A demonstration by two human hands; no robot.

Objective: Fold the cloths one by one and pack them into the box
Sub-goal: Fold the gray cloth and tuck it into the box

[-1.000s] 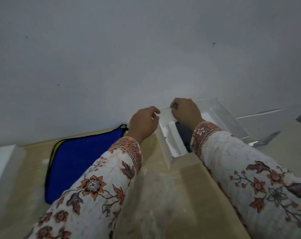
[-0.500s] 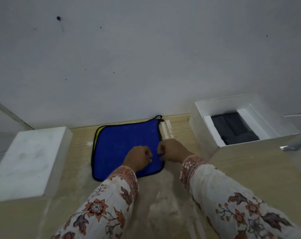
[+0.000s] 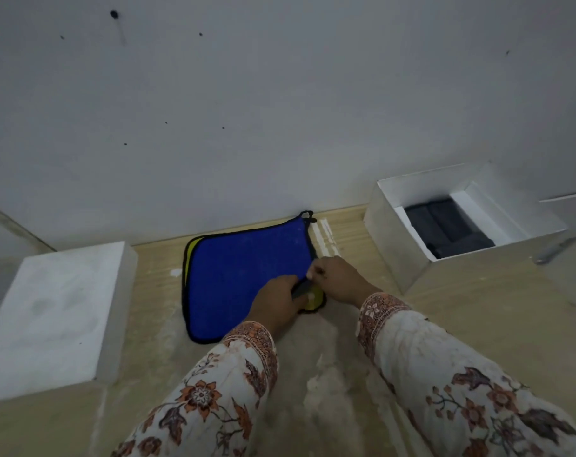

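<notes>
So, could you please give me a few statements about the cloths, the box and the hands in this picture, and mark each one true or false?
1. Both hands, the left hand and the right hand, are at the near right corner of the blue cloth. True.
2. The white box is empty. False: a dark folded cloth lies inside it.
3. A yellow cloth shows under the lifted blue corner. True.
4. The blue cloth is already folded in half. False: it lies spread flat, only one corner raised.
5. The box stands left of the blue cloth. False: it stands to the right.
</notes>
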